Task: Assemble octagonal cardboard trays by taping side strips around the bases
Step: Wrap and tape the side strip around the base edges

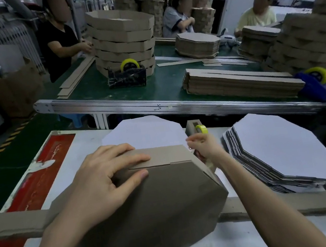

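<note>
Tray [151,211] under left hand [103,183]; right hand [204,146] pinches tape [207,164] alongside.

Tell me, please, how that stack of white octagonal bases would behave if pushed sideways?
The stack of bases would probably shear rather than slide whole, since its sheets lie staggered. Low and wide, it seems unlikely to tip.

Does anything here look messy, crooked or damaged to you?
Two small things. The stack of white octagon bases on the right is fanned sideways, not squared up. The red sheet on the white table looks torn and scuffed along its left edge.
</note>
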### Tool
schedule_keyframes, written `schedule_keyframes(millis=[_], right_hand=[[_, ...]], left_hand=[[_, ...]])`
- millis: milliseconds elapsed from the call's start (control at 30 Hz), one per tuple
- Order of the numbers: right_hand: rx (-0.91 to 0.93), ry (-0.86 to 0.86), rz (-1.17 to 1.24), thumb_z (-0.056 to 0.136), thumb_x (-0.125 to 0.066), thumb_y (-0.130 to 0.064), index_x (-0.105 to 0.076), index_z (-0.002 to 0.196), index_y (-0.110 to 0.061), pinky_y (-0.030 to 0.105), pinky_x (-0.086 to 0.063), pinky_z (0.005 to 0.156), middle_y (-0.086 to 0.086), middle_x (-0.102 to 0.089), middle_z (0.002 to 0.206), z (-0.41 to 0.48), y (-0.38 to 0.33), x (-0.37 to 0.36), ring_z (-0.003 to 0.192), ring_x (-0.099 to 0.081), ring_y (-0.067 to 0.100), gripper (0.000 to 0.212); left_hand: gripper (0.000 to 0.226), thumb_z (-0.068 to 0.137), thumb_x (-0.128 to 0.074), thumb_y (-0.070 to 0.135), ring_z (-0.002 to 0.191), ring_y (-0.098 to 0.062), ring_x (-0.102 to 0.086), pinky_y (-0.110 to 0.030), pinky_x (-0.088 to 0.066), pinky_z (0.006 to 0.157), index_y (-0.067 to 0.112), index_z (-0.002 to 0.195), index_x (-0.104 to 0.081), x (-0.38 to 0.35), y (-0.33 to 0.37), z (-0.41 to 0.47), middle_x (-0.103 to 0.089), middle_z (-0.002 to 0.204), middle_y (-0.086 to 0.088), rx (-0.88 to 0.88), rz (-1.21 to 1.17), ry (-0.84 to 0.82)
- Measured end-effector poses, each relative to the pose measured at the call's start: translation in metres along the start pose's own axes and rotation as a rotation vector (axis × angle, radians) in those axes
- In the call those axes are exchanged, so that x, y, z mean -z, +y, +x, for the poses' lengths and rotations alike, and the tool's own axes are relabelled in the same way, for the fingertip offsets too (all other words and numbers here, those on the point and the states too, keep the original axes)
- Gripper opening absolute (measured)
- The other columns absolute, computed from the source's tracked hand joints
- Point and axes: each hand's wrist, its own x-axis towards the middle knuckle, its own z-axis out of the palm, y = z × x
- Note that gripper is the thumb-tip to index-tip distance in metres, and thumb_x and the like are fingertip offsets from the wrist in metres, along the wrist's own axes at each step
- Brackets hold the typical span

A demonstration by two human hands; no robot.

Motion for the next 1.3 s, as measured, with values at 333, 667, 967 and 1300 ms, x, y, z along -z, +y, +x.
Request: schedule_keyframes(millis=[333, 667, 967, 1300], right_hand=[[0.062, -0.221, 0.492, 0.092, -0.050, 0.008, -0.072, 0.088, -0.003, 0.017, -0.032, 0.040, 0.014, -0.075, 0.101, -0.100, -0.121, -0.006, 0.042, -0.033, 0.006, 0.025], [-0.162, -0.409, 0.783, 0.096, -0.037, 0.007, -0.065, 0.087, 0.003, 0.008, -0.020, 0.029, 0.015, -0.074, 0.093, -0.181, -0.122, -0.021, 0.027, -0.025, 0.001, 0.029], [-0.283, -0.433, 0.954, 0.094, -0.021, 0.011, -0.061, 0.093, 0.005, 0.009, -0.022, 0.028, 0.017, -0.074, 0.090, -0.199, -0.096, -0.029, 0.023, -0.027, 0.002, 0.041], [-0.190, -0.415, 0.766, 0.088, -0.032, 0.011, -0.078, 0.089, -0.001, 0.010, -0.020, 0.031, 0.010, -0.074, 0.106, -0.201, -0.079, -0.033, 0.032, -0.025, 0.001, 0.049]], left_hand=[[0.031, 0.080, -0.052, 0.062, 0.104, -0.014, -0.050, -0.038, -0.048, 0.084, 0.044, 0.097, -0.032, 0.001, -0.015, -0.015, -0.054, 0.115, 0.013, 0.086, 0.010, -0.011], [0.061, 0.091, -0.055, 0.049, 0.114, -0.020, -0.050, -0.037, -0.039, 0.088, 0.046, 0.143, -0.022, 0.008, -0.010, -0.024, -0.058, 0.127, 0.008, -0.035, 0.206, -0.003], [0.048, 0.096, -0.037, 0.049, 0.117, -0.019, -0.044, -0.036, -0.038, 0.095, 0.051, 0.144, -0.030, 0.011, -0.002, -0.028, -0.049, 0.128, 0.007, -0.074, 0.319, -0.087], [0.047, 0.096, -0.031, 0.053, 0.120, -0.019, -0.043, -0.038, -0.039, 0.093, 0.048, 0.142, -0.039, 0.008, -0.003, -0.028, -0.047, 0.133, 0.007, -0.070, 0.359, -0.112]])
